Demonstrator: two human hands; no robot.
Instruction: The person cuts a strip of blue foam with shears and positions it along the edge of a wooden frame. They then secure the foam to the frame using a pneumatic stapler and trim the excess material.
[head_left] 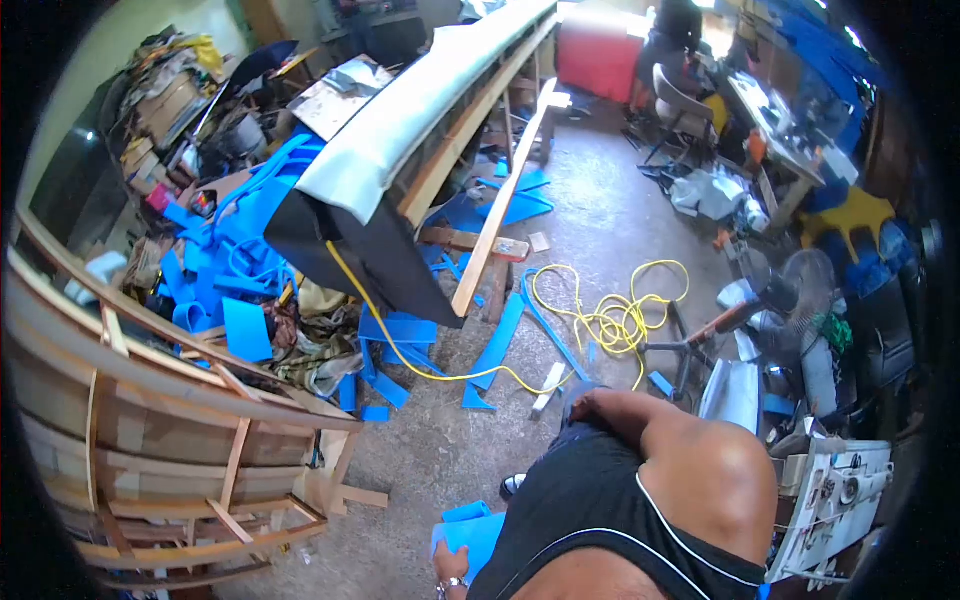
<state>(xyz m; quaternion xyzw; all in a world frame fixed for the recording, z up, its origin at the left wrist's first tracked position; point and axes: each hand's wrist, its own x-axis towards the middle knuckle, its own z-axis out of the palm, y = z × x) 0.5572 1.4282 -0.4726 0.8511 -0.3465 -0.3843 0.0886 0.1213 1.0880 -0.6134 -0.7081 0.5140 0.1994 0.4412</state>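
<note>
Blue foam piece (470, 535) is gripped by the left hand (450, 570).

Under me is a bare concrete floor (620, 210), dusty and stained. A yellow cord (610, 315) lies coiled on it and trails off toward the long wooden frame (490, 225). Blue foam offcuts (400, 340) are scattered beside the cord, piling up thicker to my left. A curved wooden frame (170, 440) stands on the floor near me.
</note>
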